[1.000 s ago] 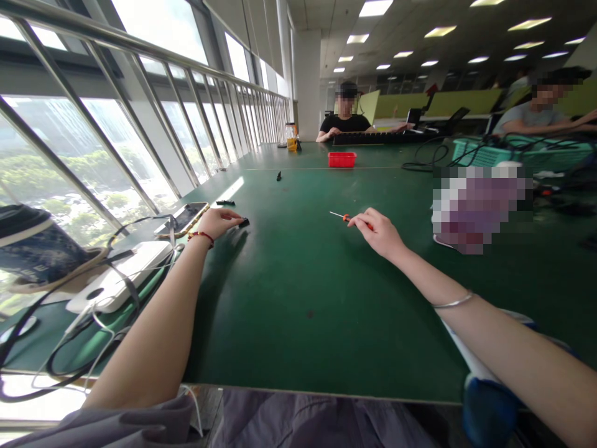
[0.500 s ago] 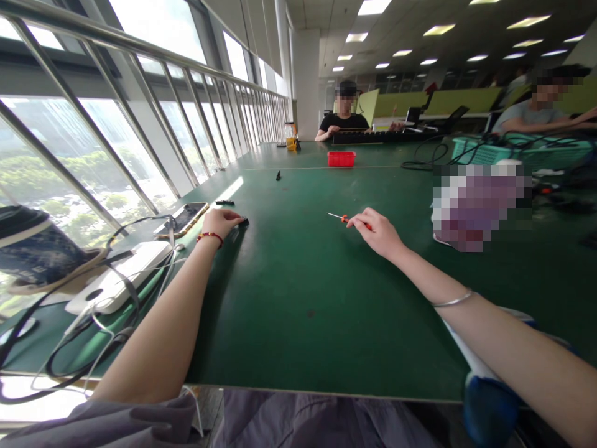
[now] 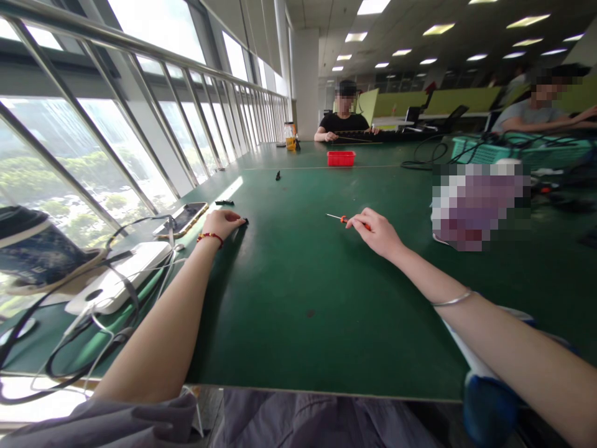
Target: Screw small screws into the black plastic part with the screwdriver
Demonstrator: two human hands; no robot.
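Observation:
My left hand [image 3: 222, 225] is low over the green table [image 3: 298, 267], its fingertips closed on a small black part [image 3: 245, 222] whose kind I cannot make out. Just beyond that hand lies a black strip-shaped piece [image 3: 224, 202]. Another little black piece [image 3: 278, 176] sits farther up the table. In my right hand [image 3: 375, 231] is a screwdriver [image 3: 346, 219] with a red-orange handle. Its thin metal shaft points left, and the tip is apart from everything else.
A red bin [image 3: 341, 158] stands toward the far end. Along the left edge are a phone [image 3: 184, 219], a white power bank-like device [image 3: 119, 278], cables and a cup [image 3: 37, 246]. A turquoise basket [image 3: 527, 154] with cables is at right. Beyond the table sits a person [image 3: 345, 118].
My hands stay almost where they were, the left still on the black part and the right on the screwdriver. Across the table, the person's hand has lowered onto the long dark object.

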